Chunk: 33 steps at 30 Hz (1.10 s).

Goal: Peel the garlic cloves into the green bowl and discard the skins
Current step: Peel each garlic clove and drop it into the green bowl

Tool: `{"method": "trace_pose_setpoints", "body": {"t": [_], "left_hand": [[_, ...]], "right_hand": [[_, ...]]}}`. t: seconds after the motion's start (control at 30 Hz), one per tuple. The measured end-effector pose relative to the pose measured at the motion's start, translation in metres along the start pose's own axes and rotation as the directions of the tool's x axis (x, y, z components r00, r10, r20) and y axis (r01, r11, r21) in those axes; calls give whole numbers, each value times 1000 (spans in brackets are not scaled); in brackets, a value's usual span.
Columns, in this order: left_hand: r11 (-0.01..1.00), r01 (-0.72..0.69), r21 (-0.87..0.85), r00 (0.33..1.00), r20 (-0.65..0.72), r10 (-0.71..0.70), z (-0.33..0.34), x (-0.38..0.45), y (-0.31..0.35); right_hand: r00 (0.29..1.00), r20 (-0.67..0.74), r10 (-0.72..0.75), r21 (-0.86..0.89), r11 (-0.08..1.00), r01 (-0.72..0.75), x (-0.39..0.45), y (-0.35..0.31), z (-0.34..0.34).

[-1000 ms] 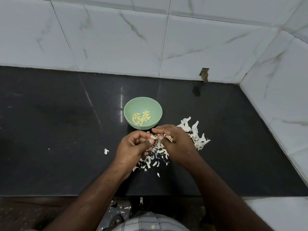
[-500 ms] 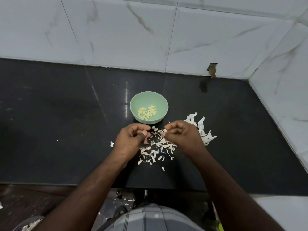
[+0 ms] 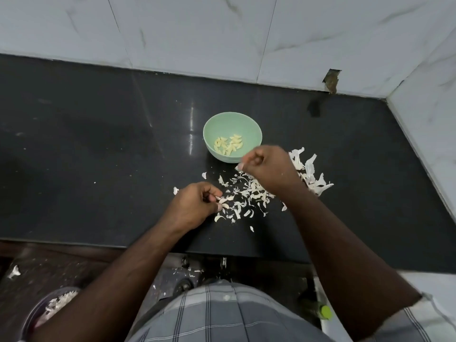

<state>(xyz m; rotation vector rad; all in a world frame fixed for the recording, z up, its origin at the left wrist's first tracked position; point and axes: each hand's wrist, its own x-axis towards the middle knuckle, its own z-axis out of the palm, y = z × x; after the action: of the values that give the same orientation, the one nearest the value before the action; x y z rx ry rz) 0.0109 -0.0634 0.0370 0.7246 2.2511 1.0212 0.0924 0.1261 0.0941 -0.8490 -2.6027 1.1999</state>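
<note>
The green bowl point(image 3: 249, 125) stands on the black counter point(image 3: 98, 156) and holds several peeled garlic cloves point(image 3: 228, 145). My right hand point(image 3: 267, 167) hovers just in front of the bowl's near rim, its curled fingertips pinching a small pale garlic piece point(image 3: 238, 166); I cannot tell whether that piece is clove or skin. My left hand point(image 3: 191, 209) is lower and to the left, its fingers curled round a couple of garlic cloves point(image 3: 223, 201) that stick out at the fingertips. Loose garlic skins point(image 3: 249, 193) lie scattered between the hands.
Larger papery skins point(image 3: 308, 172) lie to the right of my right hand. White tiled walls close the back and right side. The counter's front edge runs just below my left wrist. A container with skins point(image 3: 53, 306) sits on the floor at lower left.
My hands have drawn apart. The right hand rose toward the bowl's near rim, and the left hand dropped back to the left with the cloves. The camera tilted further down.
</note>
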Motion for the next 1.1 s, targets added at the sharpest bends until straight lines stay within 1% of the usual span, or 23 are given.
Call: {"method": "trace_pose_setpoints", "body": {"t": [0.07, 0.1, 0.13, 0.2, 0.27, 0.33, 0.43, 0.5, 0.57, 0.63, 0.7, 0.8, 0.93, 1.0, 1.1], "left_hand": [[999, -7, 47, 1000, 8, 7, 3, 1, -2], [998, -10, 68, 1000, 8, 10, 5, 1, -2], [996, -15, 84, 1000, 5, 14, 6, 2, -3], [995, -22, 101, 1000, -2, 22, 9, 4, -4], [995, -26, 101, 1000, -8, 27, 12, 5, -4], [994, -26, 102, 1000, -14, 28, 13, 6, -5], [995, -20, 96, 999, -23, 22, 14, 6, -5], [996, -16, 91, 999, -30, 19, 15, 5, -4], [997, -22, 70, 999, -44, 25, 16, 6, -3], [999, -42, -13, 998, -54, 41, 18, 5, 2], [992, -72, -105, 997, -37, 68, 20, 4, 9], [974, -114, -195, 993, -22, 112, 24, 3, 17], [946, -144, -291, 989, -58, 132, 24, 4, 24], [937, -115, -330, 993, -55, 103, 23, 3, 28], [913, -75, -402, 997, -50, 60, 25, 2, 38]], "right_hand": [[980, 190, 65, -112, 993, -45, -22, 17, 13], [966, 239, 95, -156, 986, -58, -31, 25, 21], [960, 255, 116, -184, 980, -70, -38, 32, 28], [963, 243, 119, -235, 970, -61, -46, 41, 40], [971, 228, 73, -283, 959, -5, -48, 44, 46], [977, 208, 47, -294, 956, 17, -49, 44, 47], [990, 141, 17, -297, 955, 26, -51, 43, 40], [994, 107, 37, -198, 980, -15, -49, 47, 32], [993, 100, 60, -38, 998, -56, -47, 52, 26], [995, 88, 51, 60, 997, -56, -45, 54, 24], [994, 107, 28, 144, 989, -44, -45, 51, 24], [994, 109, 6, 334, 942, -43, -45, 43, 24], [998, 54, 21, 396, 917, -41, -44, 36, 15], [1000, 20, 16, 409, 912, -23, -44, 34, 12], [997, -72, -28, 377, 925, 53, -45, 31, 11]]}}
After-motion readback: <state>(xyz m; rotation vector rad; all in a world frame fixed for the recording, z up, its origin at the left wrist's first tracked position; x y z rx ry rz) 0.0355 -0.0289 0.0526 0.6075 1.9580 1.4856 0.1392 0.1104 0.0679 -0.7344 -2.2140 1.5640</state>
